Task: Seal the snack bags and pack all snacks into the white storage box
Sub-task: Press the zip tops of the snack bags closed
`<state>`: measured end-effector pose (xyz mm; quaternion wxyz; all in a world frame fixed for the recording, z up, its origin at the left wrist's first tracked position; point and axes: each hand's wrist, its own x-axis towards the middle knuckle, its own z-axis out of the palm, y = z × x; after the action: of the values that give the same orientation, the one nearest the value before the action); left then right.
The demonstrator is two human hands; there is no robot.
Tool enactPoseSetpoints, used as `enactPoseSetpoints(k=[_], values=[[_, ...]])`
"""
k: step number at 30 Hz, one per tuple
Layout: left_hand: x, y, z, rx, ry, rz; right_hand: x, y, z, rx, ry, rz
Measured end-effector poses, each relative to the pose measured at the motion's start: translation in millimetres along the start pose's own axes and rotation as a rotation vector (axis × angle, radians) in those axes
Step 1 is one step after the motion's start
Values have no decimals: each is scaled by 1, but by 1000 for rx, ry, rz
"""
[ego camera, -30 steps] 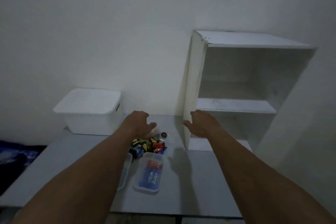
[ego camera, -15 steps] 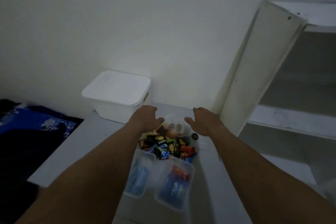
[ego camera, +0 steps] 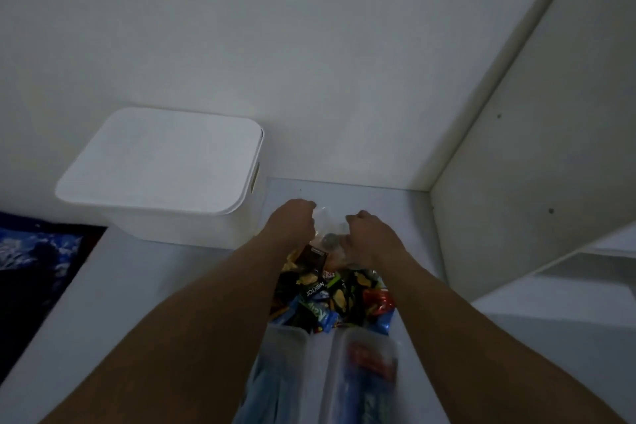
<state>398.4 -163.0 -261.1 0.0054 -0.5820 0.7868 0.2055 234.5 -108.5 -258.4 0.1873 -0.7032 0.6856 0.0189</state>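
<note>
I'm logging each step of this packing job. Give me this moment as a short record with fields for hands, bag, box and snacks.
left hand: pinches the clear bag
right hand: pinches the same bag, opposite side
clear bag: between both hands, beyond the snack pile
storage box: lid on, back left of table
snack pile: wrapped snacks loose on table
clear containers: two, nearest camera, blurred
</note>
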Motion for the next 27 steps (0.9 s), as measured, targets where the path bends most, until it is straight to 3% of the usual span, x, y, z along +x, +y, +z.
enactPoseSetpoints(k=[6, 9, 15, 21, 27], values=[[44, -6, 27, 54, -116, -9, 17, 2, 36, -162, 20, 34], [51, -8, 35, 27, -98, -63, 20, 5, 47, -188, 43, 63], [44, -6, 19, -238, 3, -81, 14, -3, 34, 52, 35, 111], [14, 4, -33, -272, -12, -87, -12, -10, -6, 437, 46, 155], [-26, 15, -90, -279, 38, -48, -39, -20, -56, 506, 131, 97]])
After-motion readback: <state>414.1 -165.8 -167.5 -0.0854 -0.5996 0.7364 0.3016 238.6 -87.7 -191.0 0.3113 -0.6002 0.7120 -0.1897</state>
